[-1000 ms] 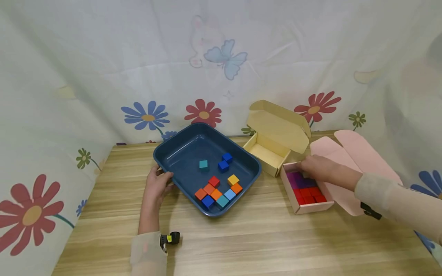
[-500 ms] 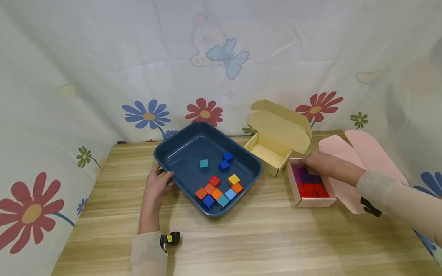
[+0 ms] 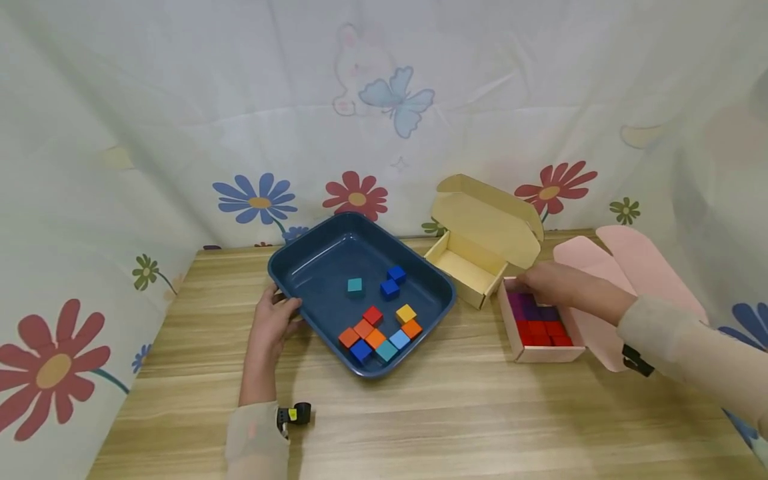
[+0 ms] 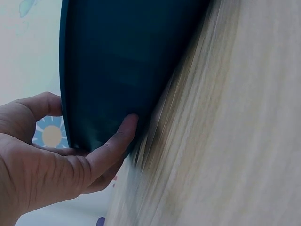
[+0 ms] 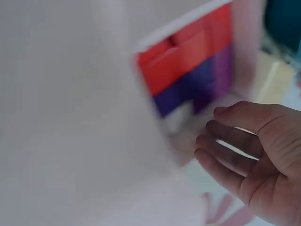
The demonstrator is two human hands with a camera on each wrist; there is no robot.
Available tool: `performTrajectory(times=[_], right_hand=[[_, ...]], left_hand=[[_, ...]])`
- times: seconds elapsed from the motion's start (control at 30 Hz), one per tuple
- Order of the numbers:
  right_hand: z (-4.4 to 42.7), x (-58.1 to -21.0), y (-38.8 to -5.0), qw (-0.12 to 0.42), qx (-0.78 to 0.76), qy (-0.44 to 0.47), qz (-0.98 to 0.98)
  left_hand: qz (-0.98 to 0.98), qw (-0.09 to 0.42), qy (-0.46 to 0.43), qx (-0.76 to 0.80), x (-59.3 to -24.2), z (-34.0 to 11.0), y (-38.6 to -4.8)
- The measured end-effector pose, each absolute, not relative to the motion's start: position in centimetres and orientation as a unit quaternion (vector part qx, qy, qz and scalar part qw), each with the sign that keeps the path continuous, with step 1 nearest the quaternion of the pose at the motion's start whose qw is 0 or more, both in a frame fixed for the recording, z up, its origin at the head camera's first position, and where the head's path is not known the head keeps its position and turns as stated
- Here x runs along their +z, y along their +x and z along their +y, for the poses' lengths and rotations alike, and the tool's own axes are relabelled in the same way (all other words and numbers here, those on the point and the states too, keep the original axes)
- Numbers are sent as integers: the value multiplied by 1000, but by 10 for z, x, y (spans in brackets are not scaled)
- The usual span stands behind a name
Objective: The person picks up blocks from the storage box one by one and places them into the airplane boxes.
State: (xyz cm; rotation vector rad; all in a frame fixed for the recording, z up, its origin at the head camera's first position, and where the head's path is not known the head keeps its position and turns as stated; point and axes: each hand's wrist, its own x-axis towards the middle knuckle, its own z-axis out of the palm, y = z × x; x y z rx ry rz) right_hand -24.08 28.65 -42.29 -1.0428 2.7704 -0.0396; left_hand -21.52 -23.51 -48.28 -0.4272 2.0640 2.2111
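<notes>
In the head view my left hand (image 3: 275,319) grips the left side of a dark blue tray (image 3: 318,267), thumb at the rim and other fingers underneath. The left wrist view shows its fingers bent against the tray's outer wall (image 4: 117,61). My right hand (image 3: 555,283) reaches over the far end of a pink cardboard box (image 3: 547,353). Red cubes (image 3: 537,328) fill the box's near part, with purple cubes (image 3: 528,307) behind them. The right wrist view shows the right hand's fingers loosely bent and apart, with nothing visible between them. A pale patch shows beside the purple cubes.
Several loose cubes lie in the tray, among them a teal cube (image 3: 355,285), a yellow cube (image 3: 406,313) and a red cube (image 3: 373,315). An opened yellow cardboard box (image 3: 474,267) stands between tray and pink box. A flowered cloth (image 3: 270,120) hangs behind the table (image 3: 420,427).
The pink box has shifted a little right and away. My right hand moved right with it, then slightly back left over its far end. My left hand and the tray stay in place.
</notes>
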Motion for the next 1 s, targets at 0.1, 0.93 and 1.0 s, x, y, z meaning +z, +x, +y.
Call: performTrajectory(times=[0.1,0.93,1.0], right_hand=[[261,-405,-241,63,-4,-366,928],[18,-388,-303,199,68,-477,854],[13,-391,-306,188,95,-451,867]], left_hand=[[679,40,-142,719,-481,-239,-215],[655,53,-144,740,-486,-241,-213],[652,54,-143,742,-486,-239,-213]])
